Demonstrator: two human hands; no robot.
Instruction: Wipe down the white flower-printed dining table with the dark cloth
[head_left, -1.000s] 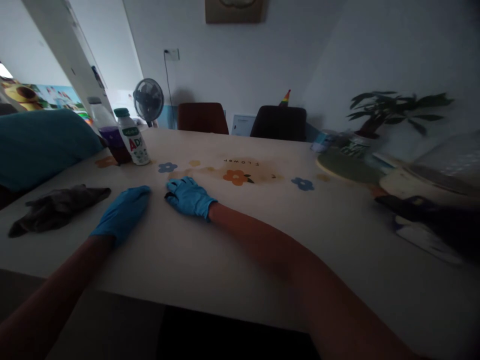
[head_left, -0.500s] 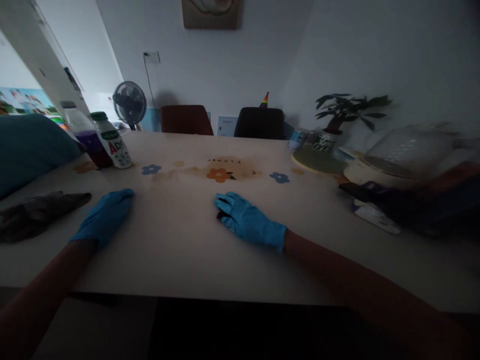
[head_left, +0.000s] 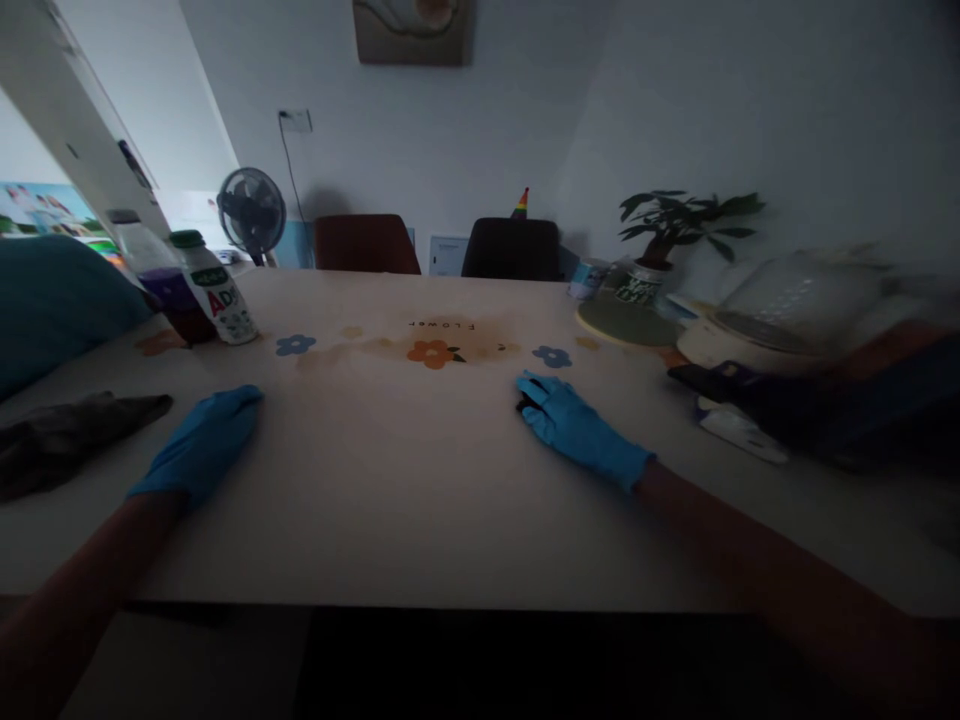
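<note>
My left hand (head_left: 204,440), in a blue glove, rests palm down on the left part of the white table (head_left: 390,500). Its fingers lie stretched out on the surface, and I see nothing held. A crumpled dark grey cloth-like item (head_left: 71,435) lies just left of it. My right hand (head_left: 581,430), also blue-gloved, is on the table right of the middle, its fingers bent over a small black thing (head_left: 529,401). Mostly covered by the fingers, that thing cannot be made out. Beyond both hands are printed flowers (head_left: 433,353) and a brownish stain (head_left: 480,338) on the tabletop.
At the left stand a green-capped white bottle (head_left: 215,292) and a bottle of purple liquid (head_left: 176,300). On the right are a potted plant (head_left: 656,262) on a round green mat (head_left: 626,323), a covered pale dish (head_left: 742,345) and dark blurred items. Two chairs (head_left: 511,248) stand behind.
My right hand has slid to the right across the table with the black thing under its fingers. My left hand stays in place. The view has shifted slightly.
</note>
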